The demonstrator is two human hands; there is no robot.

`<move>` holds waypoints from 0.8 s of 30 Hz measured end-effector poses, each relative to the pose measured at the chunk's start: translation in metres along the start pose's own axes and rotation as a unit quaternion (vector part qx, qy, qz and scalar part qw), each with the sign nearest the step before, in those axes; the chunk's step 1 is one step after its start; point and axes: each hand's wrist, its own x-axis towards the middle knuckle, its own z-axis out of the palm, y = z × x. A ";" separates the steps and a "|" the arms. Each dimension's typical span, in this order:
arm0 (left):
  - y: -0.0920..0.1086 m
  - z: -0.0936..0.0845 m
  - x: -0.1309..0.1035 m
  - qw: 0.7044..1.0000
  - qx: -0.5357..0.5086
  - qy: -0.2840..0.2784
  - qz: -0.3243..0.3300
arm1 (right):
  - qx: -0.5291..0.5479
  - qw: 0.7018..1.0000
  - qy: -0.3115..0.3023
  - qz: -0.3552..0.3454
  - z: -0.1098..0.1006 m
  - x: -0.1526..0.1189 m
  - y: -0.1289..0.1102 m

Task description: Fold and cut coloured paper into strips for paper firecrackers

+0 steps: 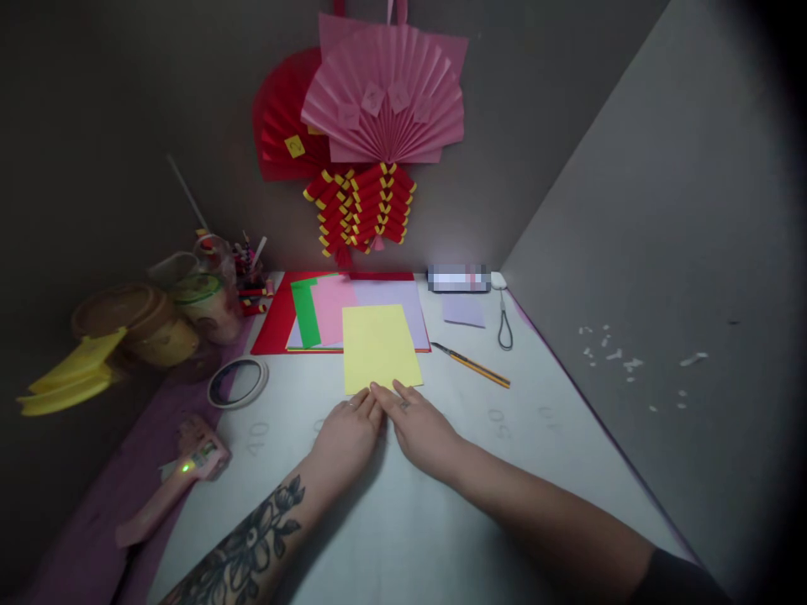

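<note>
A yellow sheet of paper (381, 344) lies on the white mat, its far part overlapping the stack of coloured sheets. My left hand (350, 433) is at the sheet's near edge, fingers bent and closed on it close to the middle. Beside it, my right hand (419, 428) has its fingertips on the same edge, the two hands touching or nearly so. The undersides of the fingers are hidden, so how the edge is held does not fully show. To the right of the sheet lies an orange craft knife (476, 366).
Coloured paper (391, 294) is stacked behind. A tape roll (238, 383), pink glue gun (182, 470) with a green light and several cups (208, 307) stand left. A lilac slip (463, 311) and a looped cord (505, 329) lie right. Paper fans (391, 84) and red firecracker ornaments (382, 202) hang on the wall.
</note>
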 end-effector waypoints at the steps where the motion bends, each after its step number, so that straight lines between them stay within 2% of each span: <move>1: 0.001 -0.002 0.000 1.000 -0.001 -0.008 -0.005 | -0.006 1.000 -0.015 0.000 0.000 0.000 -0.001; 7: 0.014 -0.008 -0.006 0.996 0.024 -0.054 -0.060 | -0.012 0.999 -0.050 -0.006 -0.002 0.004 -0.004; 10: 0.019 -0.009 -0.008 0.994 0.031 -0.058 -0.092 | -0.025 0.999 -0.033 0.001 -0.003 0.000 -0.004; 15: 0.017 -0.014 -0.010 0.985 0.046 -0.053 -0.157 | -0.060 0.997 -0.005 0.056 -0.010 -0.011 0.003; 19: 0.014 -0.025 -0.009 0.983 0.061 -0.046 -0.169 | -0.069 0.992 -0.012 0.101 -0.018 -0.018 0.011; 24: 0.011 -0.032 -0.009 0.984 0.062 -0.040 -0.160 | -0.084 0.989 -0.005 0.121 -0.020 -0.023 0.015</move>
